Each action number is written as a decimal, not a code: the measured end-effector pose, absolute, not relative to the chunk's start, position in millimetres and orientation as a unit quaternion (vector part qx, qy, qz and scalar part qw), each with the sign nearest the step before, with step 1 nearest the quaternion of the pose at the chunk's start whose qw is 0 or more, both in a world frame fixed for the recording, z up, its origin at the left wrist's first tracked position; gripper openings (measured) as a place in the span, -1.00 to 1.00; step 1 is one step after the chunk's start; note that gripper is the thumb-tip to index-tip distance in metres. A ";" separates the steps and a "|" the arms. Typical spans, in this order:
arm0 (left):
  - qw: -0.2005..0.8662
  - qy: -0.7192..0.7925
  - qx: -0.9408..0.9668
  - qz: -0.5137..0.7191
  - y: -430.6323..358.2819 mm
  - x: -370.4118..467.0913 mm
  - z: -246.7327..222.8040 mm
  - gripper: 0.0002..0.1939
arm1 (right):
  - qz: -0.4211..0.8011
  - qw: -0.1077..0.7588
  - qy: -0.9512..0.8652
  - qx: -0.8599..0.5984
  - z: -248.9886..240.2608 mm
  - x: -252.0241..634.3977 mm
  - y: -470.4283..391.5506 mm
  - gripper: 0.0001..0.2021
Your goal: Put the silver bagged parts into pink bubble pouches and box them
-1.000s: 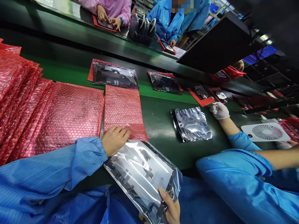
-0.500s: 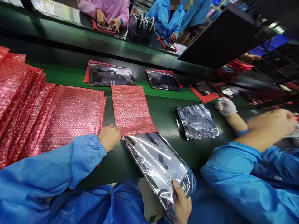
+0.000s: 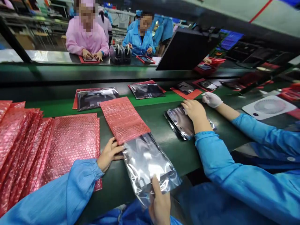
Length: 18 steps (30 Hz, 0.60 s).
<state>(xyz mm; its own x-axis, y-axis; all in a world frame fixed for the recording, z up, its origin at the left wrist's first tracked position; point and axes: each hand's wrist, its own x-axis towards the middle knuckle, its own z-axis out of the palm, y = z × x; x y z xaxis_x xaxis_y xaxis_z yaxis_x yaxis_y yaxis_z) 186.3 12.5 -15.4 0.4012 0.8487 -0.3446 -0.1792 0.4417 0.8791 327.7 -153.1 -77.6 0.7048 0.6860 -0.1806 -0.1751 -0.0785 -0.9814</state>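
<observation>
My right hand (image 3: 160,200) pinches the near end of a shiny clear-silver bag (image 3: 147,162), thumb on top and fingers beneath. A flat, dark-edged item shows faintly inside the bag. Its far end is tucked into the mouth of a red bubble-wrap pouch (image 3: 124,118) lying on the green bench. At the left corner of that mouth is my left hand (image 3: 111,154), fingers spread, their tips touching the edge where pouch and bag meet. Left of this hand, a pile of red bubble-wrap pouches (image 3: 72,140) leans in overlapping layers.
To the right, a co-worker's bare hand (image 3: 194,112) rests on a stack of silver bags (image 3: 179,122), with a gloved hand (image 3: 212,99) beyond. Bagged items on red pouches (image 3: 98,97) line the green strip. A white fan (image 3: 269,107) lies far right. People work opposite.
The view has tilted up. My left hand's fingers have spread from a closed grip, and the pouch has turned slightly. The co-worker's bare hand has come onto the silver stack.
</observation>
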 end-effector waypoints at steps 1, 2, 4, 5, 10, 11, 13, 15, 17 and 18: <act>0.731 0.423 0.380 0.378 14.1 187.2 -15.6 -0.36 | 0.353 0.654 -0.188 -0.642 -79.0 320.7 -153.2 -0.38; 0.712 0.434 0.370 0.409 15.3 188.1 -16.0 -0.32 | 0.375 0.656 -0.186 -0.629 -81.4 315.5 -154.0 -0.34; 0.672 0.467 0.348 0.458 17.6 188.6 -17.0 -0.35 | 0.414 0.657 -0.187 -0.602 -85.6 313.7 -155.4 -0.29; 0.661 0.483 0.335 0.467 18.7 188.3 -17.4 -0.38 | 0.434 0.662 -0.181 -0.583 -85.6 318.3 -154.8 -0.31; 0.668 0.503 0.318 0.447 21.2 185.4 -15.4 -0.38 | 0.510 0.668 -0.204 -0.502 -47.4 378.6 -133.0 -0.37; 0.675 0.498 0.324 0.437 20.0 185.7 -13.4 -0.38 | 0.522 0.651 -0.231 -0.500 -35.8 389.6 -125.7 -0.35; 0.690 0.482 0.350 0.412 14.8 187.1 -6.9 -0.39 | 0.541 0.612 -0.289 -0.501 -16.9 402.7 -108.9 -0.26; 0.698 0.462 0.386 0.388 5.8 188.7 1.4 -0.42 | 0.495 0.594 -0.351 -0.528 -7.7 403.8 -90.4 -0.31; 0.702 0.447 0.420 0.362 -6.0 188.6 8.4 -0.44 | 0.405 0.599 -0.393 -0.568 -7.6 397.1 -74.3 -0.51; 0.703 0.446 0.429 0.350 -12.3 186.9 10.1 -0.45 | 0.363 0.605 -0.402 -0.584 -9.9 392.5 -68.7 -0.61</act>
<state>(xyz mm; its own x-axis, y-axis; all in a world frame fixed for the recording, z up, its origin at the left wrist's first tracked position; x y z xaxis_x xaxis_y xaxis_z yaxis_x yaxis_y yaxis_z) 186.9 -12.3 10.1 0.3567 0.8750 -0.3274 -0.1100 0.3874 0.9153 392.5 -68.7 -9.9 0.4132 0.9086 0.0612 0.0295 0.0538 -0.9981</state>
